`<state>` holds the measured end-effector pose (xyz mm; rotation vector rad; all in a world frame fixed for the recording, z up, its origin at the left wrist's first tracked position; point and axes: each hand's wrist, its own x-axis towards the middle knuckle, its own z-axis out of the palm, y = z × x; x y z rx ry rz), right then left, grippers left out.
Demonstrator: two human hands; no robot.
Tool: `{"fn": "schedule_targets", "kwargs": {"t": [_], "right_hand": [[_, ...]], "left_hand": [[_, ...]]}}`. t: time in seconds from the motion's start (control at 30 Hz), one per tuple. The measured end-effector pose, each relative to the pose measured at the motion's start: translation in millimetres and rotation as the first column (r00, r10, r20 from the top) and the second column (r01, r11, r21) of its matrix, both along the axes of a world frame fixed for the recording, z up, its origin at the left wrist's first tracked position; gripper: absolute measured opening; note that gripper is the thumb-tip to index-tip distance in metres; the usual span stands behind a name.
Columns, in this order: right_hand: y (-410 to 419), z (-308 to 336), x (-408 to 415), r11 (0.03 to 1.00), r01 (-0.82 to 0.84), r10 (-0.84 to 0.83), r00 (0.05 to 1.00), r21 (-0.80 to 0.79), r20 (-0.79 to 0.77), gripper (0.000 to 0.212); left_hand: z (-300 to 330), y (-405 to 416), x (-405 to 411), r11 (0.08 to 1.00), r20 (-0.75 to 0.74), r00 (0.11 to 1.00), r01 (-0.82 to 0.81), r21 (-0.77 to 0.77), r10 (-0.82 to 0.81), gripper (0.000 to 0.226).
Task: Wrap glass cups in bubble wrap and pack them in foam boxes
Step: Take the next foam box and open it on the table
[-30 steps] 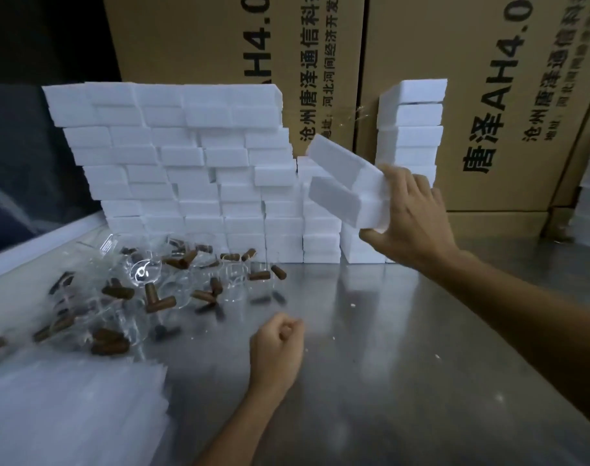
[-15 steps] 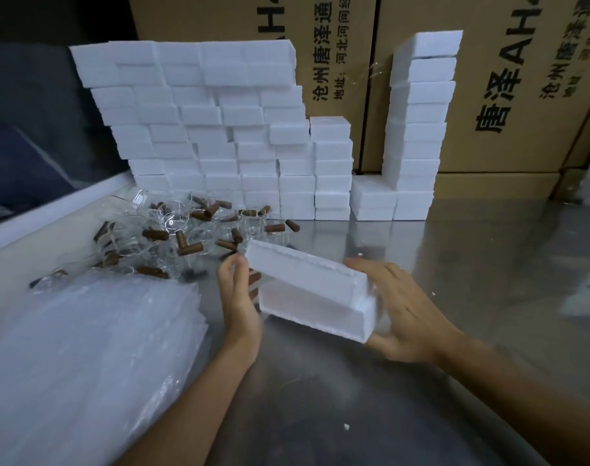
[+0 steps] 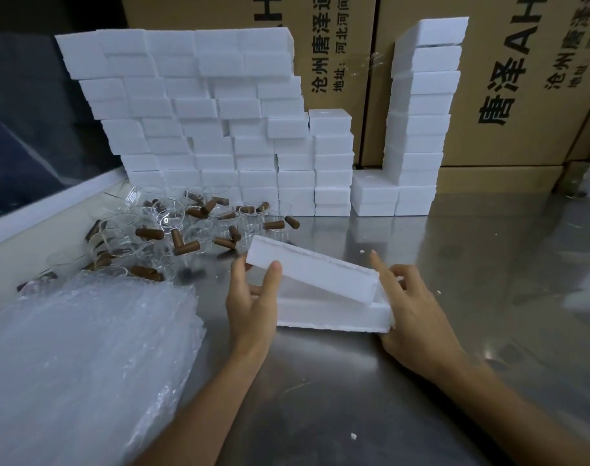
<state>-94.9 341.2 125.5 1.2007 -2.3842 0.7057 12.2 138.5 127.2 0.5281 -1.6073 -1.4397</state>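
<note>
A white foam box lies on the steel table in front of me, its base (image 3: 334, 316) flat and its lid (image 3: 313, 269) tilted up on the left. My left hand (image 3: 253, 297) grips the lid's raised left end, thumb on its front face. My right hand (image 3: 411, 307) holds the box's right end, index finger pointing up along the lid's edge. A pile of clear glass cups (image 3: 165, 230) with brown handles lies at the left rear. A stack of bubble wrap sheets (image 3: 85, 358) sits at the near left.
A wall of stacked white foam boxes (image 3: 199, 129) stands behind the cups, with a taller column (image 3: 421, 105) to its right. Large cardboard cartons (image 3: 508, 79) close off the back. A white ledge (image 3: 51, 200) borders the table's left. Foam crumbs dot the steel table (image 3: 354, 381).
My right hand brought the foam box down from the stacks to the table. My left hand came up to it and now lifts the lid's left end.
</note>
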Motion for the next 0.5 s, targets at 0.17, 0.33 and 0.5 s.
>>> {"fn": "schedule_targets", "kwargs": {"t": [0.17,0.33,0.5], "right_hand": [[0.4,-2.0,-0.7,0.998,-0.026,0.032,0.989,-0.049,0.146,0.095],[-1.3,-2.8,5.9,0.969,-0.113,0.186,0.919,-0.221,0.346,0.081],[-4.7,15.7,13.3,0.936,-0.119,0.259,0.870,-0.330,0.420,0.080]], "left_hand": [[-3.0,0.7,-1.2,0.998,0.024,1.000,-0.005,-0.063,0.007,0.042],[-1.4,1.2,1.3,0.993,0.041,0.998,-0.042,-0.107,0.047,0.052],[-0.9,3.1,3.8,0.990,0.012,1.000,-0.021,-0.139,0.023,0.047]]}}
